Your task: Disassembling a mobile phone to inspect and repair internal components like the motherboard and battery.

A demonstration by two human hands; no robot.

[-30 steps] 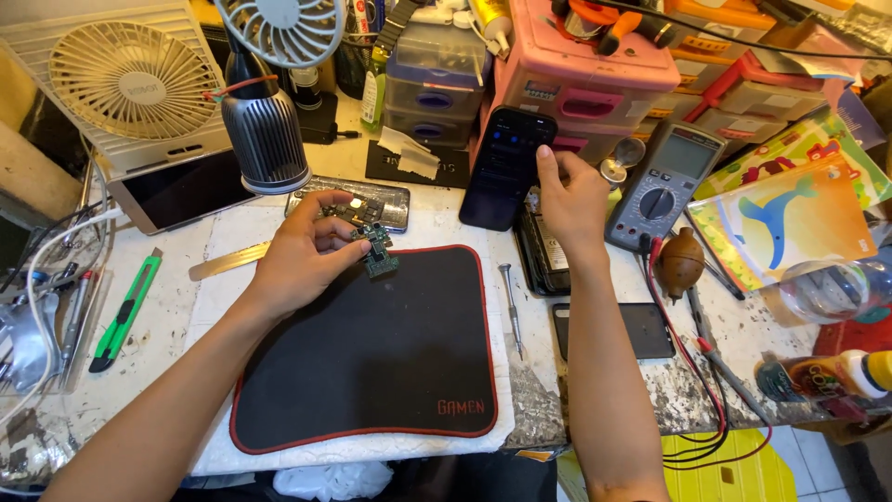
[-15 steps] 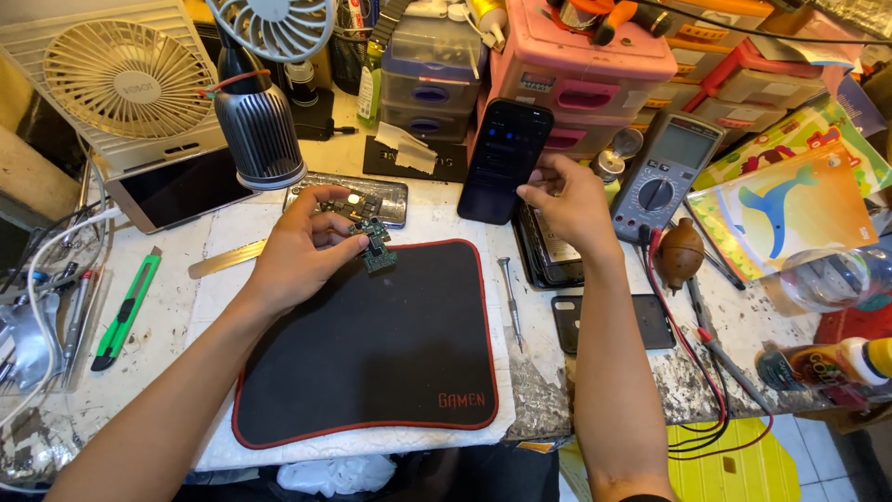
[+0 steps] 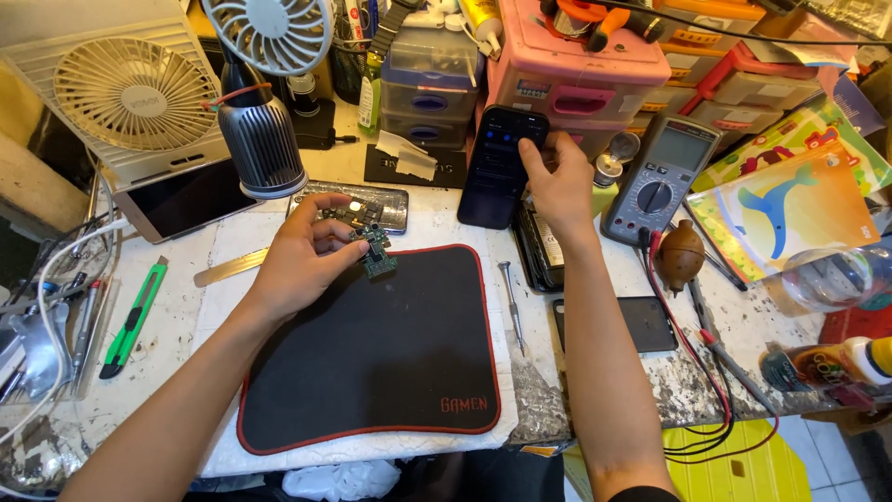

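My left hand [image 3: 302,256] pinches a small green circuit board [image 3: 370,240] at the top edge of a black mat with red trim [image 3: 372,363]. My right hand [image 3: 557,181] reaches up to a dark smartphone [image 3: 499,167] that leans upright against a pink drawer box [image 3: 571,79]; its fingers touch the phone's right edge and lit screen. Just behind the circuit board lies a flat phone part [image 3: 358,200].
A multimeter [image 3: 660,177] with red and black leads stands right of the phone. A screwdriver [image 3: 511,302], a dark phone [image 3: 641,323], a green utility knife [image 3: 133,316], two fans [image 3: 135,93], a tablet [image 3: 181,200], a clear bottle [image 3: 836,279] and stacked drawer boxes crowd the bench.
My right hand has moved up along the phone's edge to its upper part. The left hand keeps the circuit board in about the same spot.
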